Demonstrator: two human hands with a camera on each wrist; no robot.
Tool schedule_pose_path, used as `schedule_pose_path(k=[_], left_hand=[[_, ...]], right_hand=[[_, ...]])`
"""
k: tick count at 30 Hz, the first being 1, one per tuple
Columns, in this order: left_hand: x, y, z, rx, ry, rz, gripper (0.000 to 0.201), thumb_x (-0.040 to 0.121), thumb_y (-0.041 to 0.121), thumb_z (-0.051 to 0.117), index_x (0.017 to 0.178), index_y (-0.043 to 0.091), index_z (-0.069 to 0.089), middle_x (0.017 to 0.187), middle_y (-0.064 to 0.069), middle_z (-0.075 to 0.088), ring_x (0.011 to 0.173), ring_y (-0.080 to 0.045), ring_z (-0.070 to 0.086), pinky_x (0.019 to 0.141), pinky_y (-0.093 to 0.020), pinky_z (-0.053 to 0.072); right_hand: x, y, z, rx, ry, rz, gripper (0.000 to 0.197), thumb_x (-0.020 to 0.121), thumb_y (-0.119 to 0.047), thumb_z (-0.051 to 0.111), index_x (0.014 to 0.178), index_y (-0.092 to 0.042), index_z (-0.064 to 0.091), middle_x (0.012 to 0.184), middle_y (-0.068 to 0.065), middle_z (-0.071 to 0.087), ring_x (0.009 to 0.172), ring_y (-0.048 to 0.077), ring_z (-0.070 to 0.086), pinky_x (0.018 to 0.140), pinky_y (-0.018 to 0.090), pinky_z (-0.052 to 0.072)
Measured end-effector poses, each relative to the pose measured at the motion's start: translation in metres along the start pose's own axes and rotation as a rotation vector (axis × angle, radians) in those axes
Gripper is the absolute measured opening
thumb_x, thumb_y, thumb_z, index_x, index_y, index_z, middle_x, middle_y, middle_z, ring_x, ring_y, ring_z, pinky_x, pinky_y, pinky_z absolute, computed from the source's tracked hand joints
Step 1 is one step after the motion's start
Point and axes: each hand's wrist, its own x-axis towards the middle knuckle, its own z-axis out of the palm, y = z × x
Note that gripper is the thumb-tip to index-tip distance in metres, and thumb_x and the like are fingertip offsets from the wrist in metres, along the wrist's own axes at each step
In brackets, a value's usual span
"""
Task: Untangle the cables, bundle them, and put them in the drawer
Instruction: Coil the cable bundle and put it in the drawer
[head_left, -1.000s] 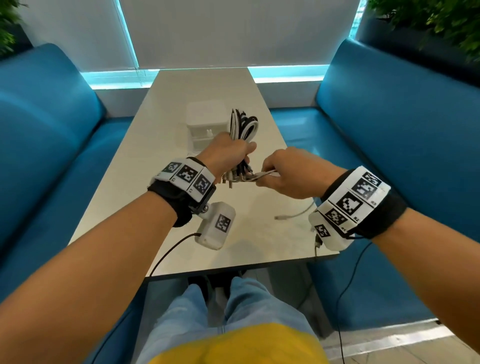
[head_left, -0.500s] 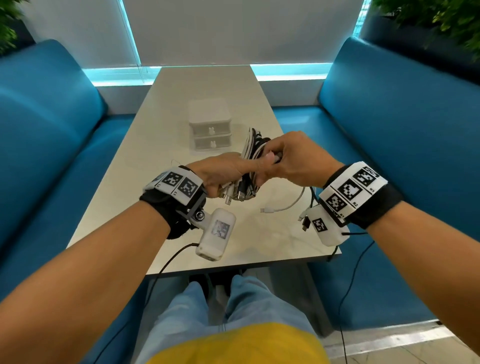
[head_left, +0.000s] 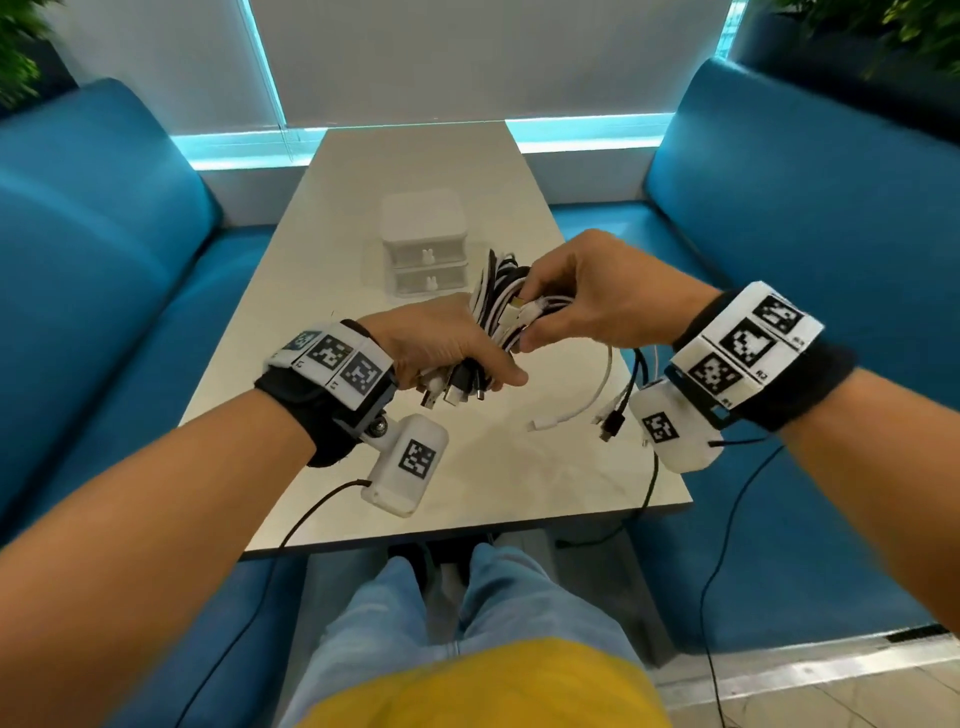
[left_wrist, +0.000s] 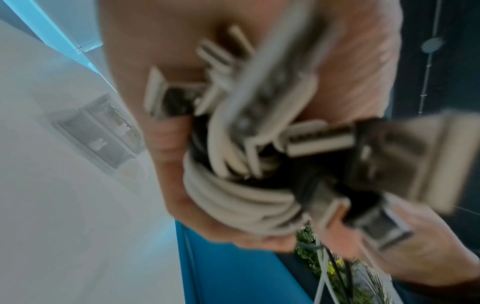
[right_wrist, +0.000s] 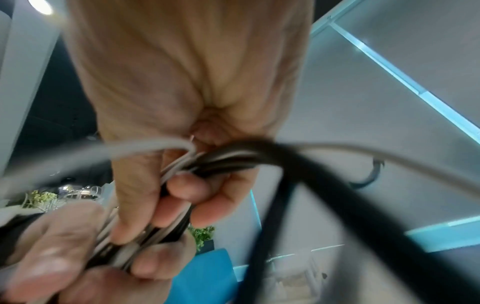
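Note:
A bundle of black and white cables (head_left: 496, 299) is held above the table (head_left: 415, 171). My left hand (head_left: 447, 348) grips its lower part, with several USB plugs (head_left: 452, 392) sticking out below the fist; the left wrist view shows white coils (left_wrist: 233, 197) and plugs (left_wrist: 319, 142) in the curled fingers. My right hand (head_left: 576, 293) grips the bundle's upper part, fingers (right_wrist: 187, 187) wrapped round black and white strands (right_wrist: 228, 156). Loose cable ends (head_left: 597, 395) hang below the right hand. The small white two-drawer box (head_left: 423, 241) stands behind the hands, both drawers closed.
Blue sofas (head_left: 104, 260) flank the table on both sides. The table's near edge (head_left: 467, 530) lies just before my knees (head_left: 467, 597). Black sensor leads (head_left: 727, 545) hang from both wrists. Plants (head_left: 883, 31) stand behind the right sofa.
My right hand has moved from beside the bundle's lower end up and over to its upper part, carrying cable round it. The left hand has kept its grip and tilted slightly.

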Motion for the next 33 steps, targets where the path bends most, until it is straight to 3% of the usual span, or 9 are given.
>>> schedule_pose_path(k=[3, 8, 13, 17, 20, 24, 27, 31, 33], left_hand=[[0.003, 0.000, 0.006, -0.023, 0.155, 0.041, 0.013, 0.074, 0.007, 0.074, 0.078, 0.009, 0.062, 0.067, -0.013, 0.061, 0.064, -0.027, 0.058, 0.063, -0.037, 0.049], [0.011, -0.011, 0.013, -0.194, 0.197, 0.012, 0.012, 0.076, 0.010, 0.071, 0.080, 0.008, 0.059, 0.069, -0.014, 0.058, 0.069, -0.029, 0.055, 0.068, -0.040, 0.046], [0.016, -0.008, 0.017, -0.382, 0.109, 0.002, 0.022, 0.084, 0.025, 0.070, 0.081, 0.017, 0.050, 0.060, 0.000, 0.055, 0.060, -0.018, 0.056, 0.063, -0.031, 0.039], [0.015, -0.006, 0.020, -0.512, 0.024, -0.001, 0.021, 0.082, 0.017, 0.065, 0.073, 0.018, 0.046, 0.055, 0.002, 0.049, 0.054, -0.017, 0.054, 0.064, -0.030, 0.030], [0.014, -0.003, 0.023, -0.556, 0.000, 0.027, 0.016, 0.086, 0.008, 0.055, 0.076, 0.015, 0.046, 0.054, 0.001, 0.047, 0.051, -0.017, 0.054, 0.068, -0.031, 0.035], [0.014, 0.001, 0.025, -0.515, -0.007, 0.067, 0.015, 0.089, 0.004, 0.050, 0.077, 0.013, 0.050, 0.053, 0.001, 0.047, 0.052, -0.015, 0.057, 0.061, -0.030, 0.041], [0.015, 0.001, 0.028, -0.523, -0.002, 0.093, 0.012, 0.089, 0.009, 0.058, 0.078, 0.013, 0.054, 0.057, 0.000, 0.050, 0.056, -0.016, 0.058, 0.056, -0.026, 0.047], [0.018, -0.002, 0.030, -0.528, 0.006, 0.094, 0.013, 0.083, 0.009, 0.067, 0.076, 0.011, 0.056, 0.058, -0.002, 0.051, 0.051, -0.015, 0.057, 0.069, -0.029, 0.049], [0.017, -0.003, 0.027, -0.507, -0.054, 0.081, 0.014, 0.079, 0.005, 0.068, 0.074, 0.011, 0.057, 0.057, -0.004, 0.051, 0.050, -0.016, 0.058, 0.065, -0.028, 0.051]], right_hand=[[0.001, 0.007, -0.003, -0.045, 0.057, -0.002, 0.014, 0.075, -0.019, 0.080, 0.085, -0.024, 0.072, 0.077, -0.018, 0.068, 0.066, -0.005, 0.061, 0.064, 0.007, 0.045], [-0.002, 0.024, -0.003, -0.052, 0.335, 0.033, 0.018, 0.075, -0.027, 0.081, 0.079, -0.016, 0.067, 0.071, -0.007, 0.065, 0.061, 0.003, 0.055, 0.062, 0.018, 0.046], [0.002, 0.034, 0.006, -0.064, 0.358, -0.031, 0.017, 0.086, -0.027, 0.069, 0.097, -0.015, 0.071, 0.079, -0.013, 0.064, 0.072, -0.002, 0.057, 0.072, 0.015, 0.046], [0.003, 0.038, 0.018, -0.008, 0.332, 0.057, 0.019, 0.096, -0.032, 0.055, 0.093, -0.015, 0.063, 0.074, -0.007, 0.062, 0.075, 0.012, 0.060, 0.074, 0.034, 0.051], [0.001, 0.035, 0.029, 0.119, 0.274, 0.051, 0.018, 0.102, -0.029, 0.042, 0.099, -0.013, 0.051, 0.091, 0.000, 0.064, 0.090, 0.020, 0.063, 0.078, 0.034, 0.054], [-0.001, 0.037, 0.041, 0.304, 0.272, 0.010, 0.018, 0.103, -0.030, 0.035, 0.111, -0.016, 0.043, 0.085, -0.004, 0.058, 0.079, 0.015, 0.057, 0.074, 0.037, 0.053], [-0.002, 0.043, 0.048, 0.350, 0.300, -0.013, 0.035, 0.101, -0.040, 0.032, 0.129, -0.023, 0.043, 0.100, -0.010, 0.062, 0.096, 0.013, 0.062, 0.089, 0.037, 0.050], [-0.005, 0.045, 0.060, 0.359, 0.332, -0.027, 0.031, 0.099, -0.048, 0.027, 0.105, -0.032, 0.052, 0.089, -0.016, 0.059, 0.088, 0.007, 0.058, 0.085, 0.036, 0.047], [-0.007, 0.041, 0.060, 0.326, 0.341, -0.031, 0.026, 0.101, -0.044, 0.027, 0.094, -0.038, 0.051, 0.087, -0.016, 0.059, 0.085, 0.008, 0.057, 0.082, 0.036, 0.048]])
